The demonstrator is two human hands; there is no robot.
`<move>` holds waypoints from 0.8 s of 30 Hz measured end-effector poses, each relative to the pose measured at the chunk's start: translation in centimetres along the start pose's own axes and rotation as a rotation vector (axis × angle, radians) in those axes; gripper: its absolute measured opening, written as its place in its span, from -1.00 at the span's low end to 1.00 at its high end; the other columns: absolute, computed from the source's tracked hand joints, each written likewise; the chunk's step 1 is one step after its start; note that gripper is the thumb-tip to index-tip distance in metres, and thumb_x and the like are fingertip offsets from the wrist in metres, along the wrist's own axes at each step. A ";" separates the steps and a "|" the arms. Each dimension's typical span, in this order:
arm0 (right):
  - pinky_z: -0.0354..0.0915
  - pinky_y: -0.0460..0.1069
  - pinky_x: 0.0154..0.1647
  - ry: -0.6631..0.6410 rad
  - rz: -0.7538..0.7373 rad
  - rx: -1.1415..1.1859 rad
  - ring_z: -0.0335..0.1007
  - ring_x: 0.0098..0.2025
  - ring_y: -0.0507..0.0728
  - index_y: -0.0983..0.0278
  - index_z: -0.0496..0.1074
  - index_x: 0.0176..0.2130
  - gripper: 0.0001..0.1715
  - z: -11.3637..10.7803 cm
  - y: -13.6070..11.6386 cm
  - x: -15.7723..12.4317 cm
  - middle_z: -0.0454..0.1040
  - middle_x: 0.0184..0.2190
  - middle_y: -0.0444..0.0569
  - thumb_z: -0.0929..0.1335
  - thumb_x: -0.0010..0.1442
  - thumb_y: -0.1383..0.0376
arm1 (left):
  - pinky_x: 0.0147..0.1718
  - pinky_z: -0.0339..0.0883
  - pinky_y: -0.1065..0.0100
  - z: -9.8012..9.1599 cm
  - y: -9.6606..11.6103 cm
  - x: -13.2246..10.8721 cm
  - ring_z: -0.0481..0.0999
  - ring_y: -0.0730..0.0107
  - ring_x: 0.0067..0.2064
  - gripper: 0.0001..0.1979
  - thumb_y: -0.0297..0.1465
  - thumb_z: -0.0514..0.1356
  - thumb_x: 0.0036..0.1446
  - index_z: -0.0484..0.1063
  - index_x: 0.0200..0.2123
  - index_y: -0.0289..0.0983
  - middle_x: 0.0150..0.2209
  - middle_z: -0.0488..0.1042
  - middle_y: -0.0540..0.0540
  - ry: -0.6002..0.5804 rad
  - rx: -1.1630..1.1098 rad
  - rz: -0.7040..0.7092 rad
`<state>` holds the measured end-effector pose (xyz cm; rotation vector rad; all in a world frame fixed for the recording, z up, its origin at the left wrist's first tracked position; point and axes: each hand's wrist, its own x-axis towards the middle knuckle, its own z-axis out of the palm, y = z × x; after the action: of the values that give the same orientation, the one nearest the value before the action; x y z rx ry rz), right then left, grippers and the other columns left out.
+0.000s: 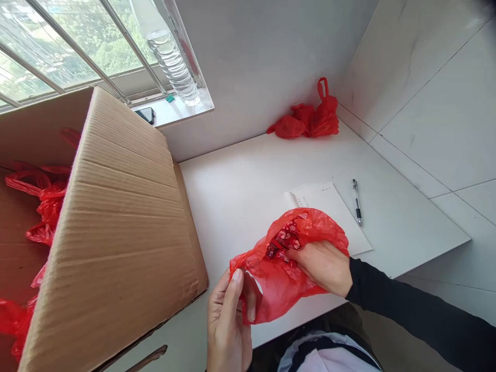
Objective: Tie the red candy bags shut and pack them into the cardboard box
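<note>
A thin red plastic bag [282,279] is held open over the front edge of a white table [240,191]. My left hand [228,320] pinches the bag's near rim at its lower left. My right hand [323,266] is closed round the bag's right side, fingers reaching into its mouth. Inside the bag lies a red patterned packet [284,239], partly covered by the plastic.
A large open cardboard box [124,222] with several red bags [42,206] inside fills the left. A sheet of paper [333,206] and a pen [357,201] lie behind the bag. More red bags [310,120] sit in the far corner. A water bottle [170,57] and a phone [146,114] are on the windowsill.
</note>
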<state>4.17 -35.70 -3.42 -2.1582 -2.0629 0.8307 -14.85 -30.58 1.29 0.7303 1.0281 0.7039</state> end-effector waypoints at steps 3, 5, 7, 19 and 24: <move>0.16 -0.02 -0.46 0.001 0.036 -0.026 0.52 -0.36 0.19 0.22 0.52 -0.17 -0.70 0.1 0.4 -0.6 0.58 -0.36 0.01 0.25 0.24 0.47 | -0.50 0.05 0.47 0.0 -0.1 0.1 0.01 0.55 -0.56 -0.62 -0.19 0.24 0.22 0.29 -0.55 -0.27 -0.67 0.13 0.09 -0.007 -0.009 0.012; 0.14 -0.02 -0.48 0.020 0.065 -0.042 0.52 -0.39 0.19 0.23 0.50 -0.15 -0.68 -0.1 0.7 -0.9 0.58 -0.37 0.01 0.22 0.26 0.47 | -0.51 0.04 0.50 0.1 0.0 0.1 0.01 0.57 -0.56 -0.74 -0.21 0.28 0.20 0.39 -0.40 -0.25 -0.65 0.14 0.12 0.027 -0.009 0.027; 0.16 -0.01 -0.47 0.043 0.069 -0.046 0.52 -0.35 0.19 0.23 0.49 -0.13 -0.69 -0.5 0.9 -1.3 0.59 -0.33 0.01 0.21 0.30 0.45 | -0.50 0.08 0.53 0.5 0.3 -0.2 0.07 0.57 -0.55 -0.72 -0.23 0.34 0.13 0.43 -0.13 -0.18 -0.61 0.18 0.14 0.082 -0.016 0.043; 0.19 -0.04 -0.56 0.405 0.261 -0.059 0.43 -0.49 0.11 0.17 0.30 0.12 -0.62 -3.2 3.1 -3.1 0.50 -0.39 -0.14 0.27 0.34 0.17 | -0.19 0.48 0.29 2.7 1.5 -3.1 0.53 0.26 -0.24 -0.49 -0.40 0.41 0.02 0.50 0.08 -0.14 -0.32 0.53 -0.08 0.168 0.134 0.423; 0.28 -0.03 -0.42 0.549 0.266 0.128 0.42 -0.42 0.07 0.13 0.37 -0.17 -0.91 -4.4 3.8 -3.7 0.53 -0.31 -0.16 0.27 0.32 0.24 | -0.07 0.46 0.32 2.6 1.7 -3.4 0.58 0.22 -0.15 -0.62 -0.33 0.39 0.08 0.58 0.01 -0.18 -0.23 0.62 -0.11 0.320 0.295 0.430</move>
<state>9.47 -38.14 0.15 -2.2844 -1.4459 0.3110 -13.95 -32.83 5.17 1.1403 1.2989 1.0772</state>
